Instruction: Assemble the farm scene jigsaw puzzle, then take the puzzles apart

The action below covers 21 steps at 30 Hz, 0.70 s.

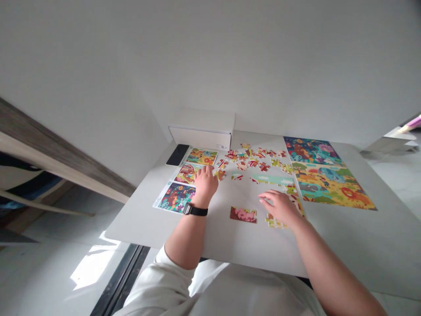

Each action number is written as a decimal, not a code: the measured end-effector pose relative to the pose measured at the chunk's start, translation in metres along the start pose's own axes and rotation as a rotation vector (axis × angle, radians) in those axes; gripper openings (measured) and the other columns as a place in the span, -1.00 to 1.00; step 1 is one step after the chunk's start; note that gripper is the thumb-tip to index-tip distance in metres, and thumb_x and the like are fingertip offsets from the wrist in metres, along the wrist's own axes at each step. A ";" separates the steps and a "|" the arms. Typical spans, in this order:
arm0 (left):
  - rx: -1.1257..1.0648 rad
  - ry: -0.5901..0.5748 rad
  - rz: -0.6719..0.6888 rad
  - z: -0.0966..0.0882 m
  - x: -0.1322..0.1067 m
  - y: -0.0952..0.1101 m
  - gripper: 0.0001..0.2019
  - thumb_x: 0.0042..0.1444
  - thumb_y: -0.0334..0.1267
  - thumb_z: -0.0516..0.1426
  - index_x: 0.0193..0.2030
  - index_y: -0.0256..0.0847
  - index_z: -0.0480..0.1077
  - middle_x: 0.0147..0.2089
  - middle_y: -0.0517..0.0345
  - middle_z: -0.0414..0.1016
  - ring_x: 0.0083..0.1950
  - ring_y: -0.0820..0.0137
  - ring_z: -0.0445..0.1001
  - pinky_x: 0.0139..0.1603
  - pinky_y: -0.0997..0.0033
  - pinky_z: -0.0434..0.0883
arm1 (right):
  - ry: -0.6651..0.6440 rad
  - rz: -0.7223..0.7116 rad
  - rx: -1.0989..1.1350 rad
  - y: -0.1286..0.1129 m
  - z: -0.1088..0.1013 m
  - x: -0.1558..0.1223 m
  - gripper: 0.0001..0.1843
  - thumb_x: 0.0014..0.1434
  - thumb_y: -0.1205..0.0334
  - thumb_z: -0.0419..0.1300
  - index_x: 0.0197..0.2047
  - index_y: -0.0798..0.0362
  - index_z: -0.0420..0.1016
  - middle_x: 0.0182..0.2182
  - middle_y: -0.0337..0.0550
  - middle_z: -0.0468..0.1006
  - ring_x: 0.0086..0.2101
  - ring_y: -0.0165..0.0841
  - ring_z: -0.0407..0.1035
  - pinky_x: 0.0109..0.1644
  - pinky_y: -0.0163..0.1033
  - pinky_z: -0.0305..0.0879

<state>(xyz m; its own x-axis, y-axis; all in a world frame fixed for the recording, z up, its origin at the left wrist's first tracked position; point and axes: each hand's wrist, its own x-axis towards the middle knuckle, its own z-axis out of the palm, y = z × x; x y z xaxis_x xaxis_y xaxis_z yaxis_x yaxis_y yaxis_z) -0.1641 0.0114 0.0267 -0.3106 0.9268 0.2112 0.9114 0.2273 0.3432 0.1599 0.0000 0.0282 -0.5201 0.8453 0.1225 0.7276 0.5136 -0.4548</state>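
Note:
My left hand [205, 183], with a black watch [195, 210] on its wrist, rests over the right edge of a reference sheet [159, 202] with three small pictures. Its fingers look slightly spread; a loose puzzle piece [220, 174] lies beside them. Over the table at the right hovers my right hand [279, 205], thumb and fingers apart, holding nothing visible. It partly covers a joined section of puzzle pieces [276, 223]. A joined strip of sky pieces [272, 179] runs above it. Left of this hand lies a joined pink pig section [243, 214].
Several loose puzzle pieces [252, 162] are scattered at the back middle. Two finished puzzles, a dark blue one [312, 150] and a yellow savanna one [332, 186], lie at the right. A white box [200, 131] stands against the wall, near a black phone [178, 155].

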 end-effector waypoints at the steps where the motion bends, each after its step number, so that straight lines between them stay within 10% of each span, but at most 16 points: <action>1: 0.012 0.001 -0.032 -0.002 0.003 -0.005 -0.69 0.35 -0.29 0.18 0.20 -0.14 0.44 0.18 -0.16 0.57 0.26 -0.07 0.49 0.28 -0.07 0.40 | 0.002 -0.003 -0.005 0.000 -0.005 0.002 -0.74 0.44 0.15 0.19 0.02 -0.10 0.71 -0.05 -0.09 0.75 -0.05 -0.14 0.64 0.11 -0.02 0.51; 12: -0.074 -0.164 0.094 0.004 0.007 -0.013 -0.57 0.28 -0.53 0.07 0.21 -0.10 0.47 0.14 -0.06 0.66 0.22 0.02 0.53 0.27 -0.01 0.39 | -0.019 -0.039 -0.171 0.025 -0.037 0.065 -0.74 0.40 0.19 0.23 0.04 -0.10 0.72 0.01 -0.08 0.74 0.00 -0.13 0.63 0.15 -0.03 0.52; 21: -0.127 -0.218 0.246 0.005 0.003 -0.008 -0.46 0.18 -0.59 0.07 0.20 -0.07 0.56 0.14 -0.01 0.67 0.25 0.07 0.48 0.31 0.04 0.40 | -0.094 -0.090 -0.270 -0.003 0.002 0.164 -0.69 0.40 0.25 0.26 0.15 -0.03 0.70 0.22 0.00 0.64 0.19 -0.07 0.51 0.37 0.05 0.38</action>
<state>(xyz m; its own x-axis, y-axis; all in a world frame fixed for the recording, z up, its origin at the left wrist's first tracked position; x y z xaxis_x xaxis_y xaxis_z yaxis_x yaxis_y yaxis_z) -0.1707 0.0139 0.0199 -0.0088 0.9943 0.1059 0.9066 -0.0367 0.4205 0.0712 0.1365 0.0478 -0.6175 0.7840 0.0640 0.7631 0.6168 -0.1932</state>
